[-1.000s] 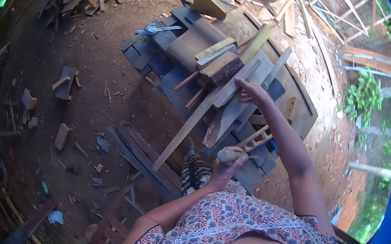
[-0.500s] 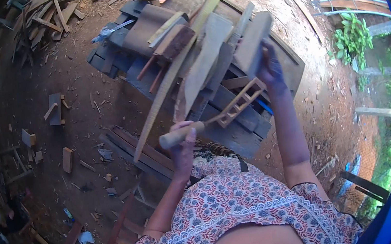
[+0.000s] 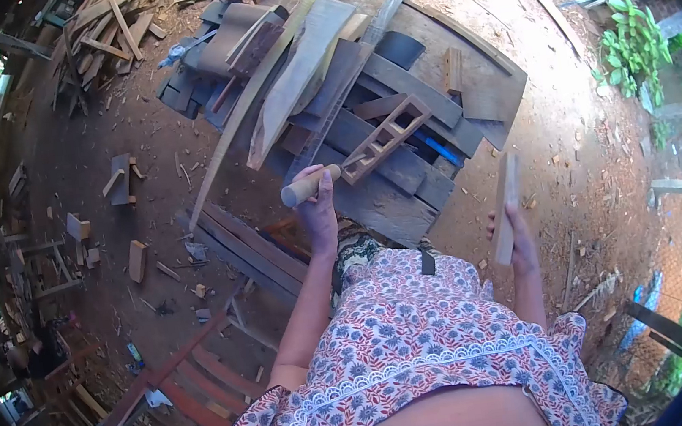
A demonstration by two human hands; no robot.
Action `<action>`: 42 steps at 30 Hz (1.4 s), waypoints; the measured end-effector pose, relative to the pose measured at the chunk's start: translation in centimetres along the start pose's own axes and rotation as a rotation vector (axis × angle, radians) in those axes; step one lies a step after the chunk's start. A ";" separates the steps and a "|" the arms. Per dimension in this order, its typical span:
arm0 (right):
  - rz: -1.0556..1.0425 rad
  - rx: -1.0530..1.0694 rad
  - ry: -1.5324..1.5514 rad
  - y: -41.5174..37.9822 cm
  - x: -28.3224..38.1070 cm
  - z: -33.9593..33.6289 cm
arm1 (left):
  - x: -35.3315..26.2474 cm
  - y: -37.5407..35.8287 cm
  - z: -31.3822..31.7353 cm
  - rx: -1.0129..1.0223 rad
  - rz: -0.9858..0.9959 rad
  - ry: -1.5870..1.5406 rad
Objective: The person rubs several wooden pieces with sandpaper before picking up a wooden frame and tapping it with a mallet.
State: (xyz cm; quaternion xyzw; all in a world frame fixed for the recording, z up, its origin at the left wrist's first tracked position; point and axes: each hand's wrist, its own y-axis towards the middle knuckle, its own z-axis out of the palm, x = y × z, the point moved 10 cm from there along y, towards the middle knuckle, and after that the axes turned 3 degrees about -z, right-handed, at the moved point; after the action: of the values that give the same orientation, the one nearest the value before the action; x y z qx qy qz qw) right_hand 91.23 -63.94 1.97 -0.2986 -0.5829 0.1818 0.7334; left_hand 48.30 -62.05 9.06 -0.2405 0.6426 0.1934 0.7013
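My left hand point(image 3: 319, 207) grips the round wooden handle point(image 3: 308, 186) of a tool whose head points toward a small ladder-like wooden frame point(image 3: 385, 138) on the pile. My right hand point(image 3: 515, 244) holds a short flat wooden board point(image 3: 506, 208) upright at my right side, away from the pile. In front of me a heap of planks and offcuts point(image 3: 314, 63) lies on dark boards on the dirt ground.
A long thin plank point(image 3: 253, 87) slants across the pile. Dark boards point(image 3: 247, 246) lie near my feet. Wood scraps point(image 3: 136, 259) litter the dirt on the left, a red wooden frame point(image 3: 183, 386) lies lower left, and green plants point(image 3: 635, 41) grow at right.
My right hand has lifted a board off the pile and brought it down to my right side. The left hand with the handle has stayed near the wooden frame. The view shifted.
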 end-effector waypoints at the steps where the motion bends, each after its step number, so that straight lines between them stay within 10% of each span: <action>1: 0.000 0.010 -0.004 -0.1 -1.3 -0.8 | 0.1 -0.4 0.0 -0.025 0.006 0.035; 17: -0.133 0.359 -0.562 1.3 2.1 9.8 | 2.1 -3.4 0.0 -0.072 0.095 0.091; 25: -0.821 0.591 -0.980 -11.5 10.7 24.6 | 2.4 -3.3 0.4 0.042 0.316 0.336; 30: -1.418 1.102 -0.998 -17.8 8.9 29.8 | 2.0 -2.8 1.3 0.003 0.259 0.109; 34: -1.206 0.791 -1.403 -11.5 7.3 29.3 | 2.1 -3.1 1.1 -0.005 0.273 0.167; 42: -1.154 0.992 -1.261 -11.7 5.2 29.1 | 2.8 -3.2 1.6 -0.047 0.315 0.204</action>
State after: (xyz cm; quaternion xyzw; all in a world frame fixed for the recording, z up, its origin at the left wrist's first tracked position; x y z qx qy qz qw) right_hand 63.56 -63.06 17.59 0.5243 -0.7809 0.1457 0.3066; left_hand 51.69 -63.80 6.61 -0.1717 0.7353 0.2906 0.5878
